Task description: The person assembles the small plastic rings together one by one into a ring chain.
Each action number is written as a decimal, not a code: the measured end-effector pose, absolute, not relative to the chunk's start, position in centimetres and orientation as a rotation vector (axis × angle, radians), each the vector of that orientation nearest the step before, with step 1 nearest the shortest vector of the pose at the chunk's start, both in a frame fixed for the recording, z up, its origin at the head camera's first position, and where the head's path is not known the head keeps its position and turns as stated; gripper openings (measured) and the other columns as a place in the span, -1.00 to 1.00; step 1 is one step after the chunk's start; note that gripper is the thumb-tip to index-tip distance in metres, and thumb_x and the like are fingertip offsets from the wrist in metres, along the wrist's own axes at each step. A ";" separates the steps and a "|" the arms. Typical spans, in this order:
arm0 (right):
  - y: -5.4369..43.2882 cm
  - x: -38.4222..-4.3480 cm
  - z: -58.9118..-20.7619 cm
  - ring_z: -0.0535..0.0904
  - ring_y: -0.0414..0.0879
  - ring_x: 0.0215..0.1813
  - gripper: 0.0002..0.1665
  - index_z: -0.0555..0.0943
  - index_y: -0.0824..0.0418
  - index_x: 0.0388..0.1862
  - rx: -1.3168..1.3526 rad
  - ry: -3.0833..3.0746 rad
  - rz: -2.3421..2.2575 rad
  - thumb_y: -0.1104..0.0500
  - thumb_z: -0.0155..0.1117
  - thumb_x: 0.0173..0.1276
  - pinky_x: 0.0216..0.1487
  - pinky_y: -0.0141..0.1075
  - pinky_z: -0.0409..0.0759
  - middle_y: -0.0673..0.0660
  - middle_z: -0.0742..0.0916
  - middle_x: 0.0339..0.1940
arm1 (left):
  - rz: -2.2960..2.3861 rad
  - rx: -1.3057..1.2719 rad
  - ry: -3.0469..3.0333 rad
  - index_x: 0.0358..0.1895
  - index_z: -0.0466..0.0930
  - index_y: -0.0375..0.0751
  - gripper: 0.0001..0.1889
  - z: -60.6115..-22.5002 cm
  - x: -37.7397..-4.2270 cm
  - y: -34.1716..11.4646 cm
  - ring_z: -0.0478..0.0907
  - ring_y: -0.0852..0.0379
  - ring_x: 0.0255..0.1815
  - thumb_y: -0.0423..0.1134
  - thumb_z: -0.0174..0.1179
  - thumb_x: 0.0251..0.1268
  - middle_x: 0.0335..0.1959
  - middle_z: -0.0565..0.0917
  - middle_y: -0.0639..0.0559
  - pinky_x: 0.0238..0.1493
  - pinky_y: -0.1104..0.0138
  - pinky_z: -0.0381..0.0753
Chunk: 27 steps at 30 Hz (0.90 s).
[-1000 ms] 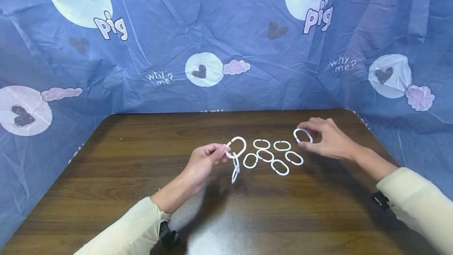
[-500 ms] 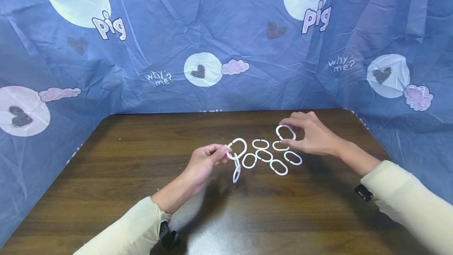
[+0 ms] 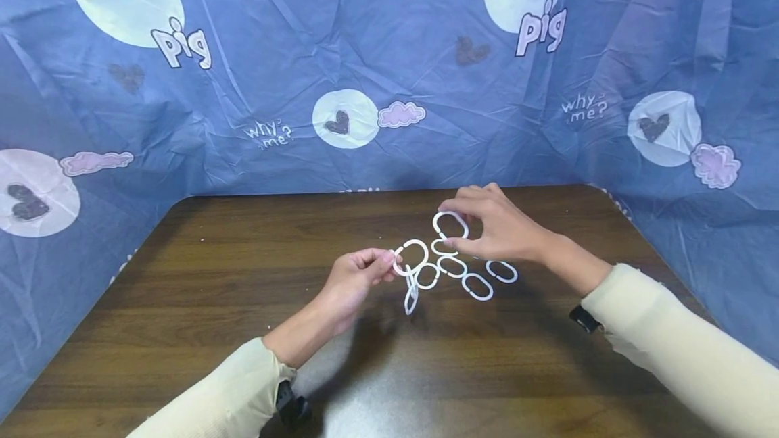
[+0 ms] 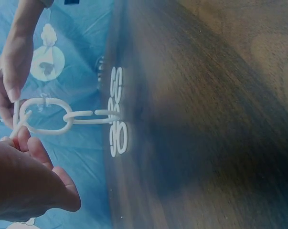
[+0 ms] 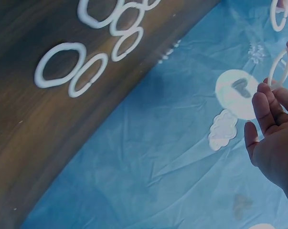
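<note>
My left hand (image 3: 349, 286) pinches a white oval chain link (image 3: 427, 253) between thumb and fingers. From it hangs a short chain of white links (image 4: 48, 131), whose lower end overlaps the loose links in the left wrist view. Thumb and fingers of my right hand (image 3: 508, 227) grip a separate white oval link (image 3: 435, 223), which has a small gap in its side. This link is held up at the right of the chain's top link, a short distance apart in the head view. Several loose white links (image 3: 477, 298) lie below and between the hands.
The brown wooden table (image 3: 243, 330) has rounded far corners. Behind it and at both sides hangs a blue printed cloth (image 3: 389, 32). Black wrist straps (image 3: 292, 405) show at both sleeves.
My right hand has moved left with its link, passing over the loose links and coming close to the chain. The left hand holds its chain almost still.
</note>
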State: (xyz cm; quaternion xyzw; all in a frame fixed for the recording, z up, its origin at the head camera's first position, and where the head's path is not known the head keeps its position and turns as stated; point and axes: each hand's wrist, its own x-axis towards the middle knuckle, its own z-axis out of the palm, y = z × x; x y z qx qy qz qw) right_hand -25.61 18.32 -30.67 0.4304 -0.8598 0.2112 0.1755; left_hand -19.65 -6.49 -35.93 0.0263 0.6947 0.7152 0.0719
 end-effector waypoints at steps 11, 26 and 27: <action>15.5 -25.2 -30.4 0.36 -0.16 -0.37 -0.48 0.65 0.19 -0.04 1.329 -2.379 0.547 -0.05 0.43 0.05 -0.17 -0.24 0.20 -0.05 0.48 -0.48 | 2.149 0.093 2.082 -0.17 0.65 -0.41 -0.79 -35.9 -19.6 -6.4 0.56 0.12 -0.33 -0.28 0.15 0.37 -0.46 0.66 0.12 -0.06 0.26 0.44; 14.1 -24.9 -30.8 0.35 -0.20 -0.33 -0.47 0.64 0.22 -0.03 1.392 -2.346 0.421 -0.05 0.38 0.05 -0.11 -0.20 0.25 -0.05 0.50 -0.42 | 2.152 0.086 2.058 -0.20 0.64 -0.45 -0.82 -36.0 -19.5 -6.2 0.54 0.20 -0.39 -0.35 0.14 0.36 -0.46 0.65 0.11 -0.04 0.20 0.48; 14.1 -24.9 -30.8 0.35 -0.19 -0.34 -0.46 0.64 0.23 -0.03 1.395 -2.340 0.414 -0.05 0.38 0.05 -0.11 -0.20 0.25 -0.05 0.49 -0.42 | 2.151 0.084 2.059 -0.19 0.65 -0.45 -0.82 -36.0 -19.5 -6.2 0.54 0.20 -0.38 -0.35 0.14 0.36 -0.47 0.65 0.11 -0.05 0.21 0.48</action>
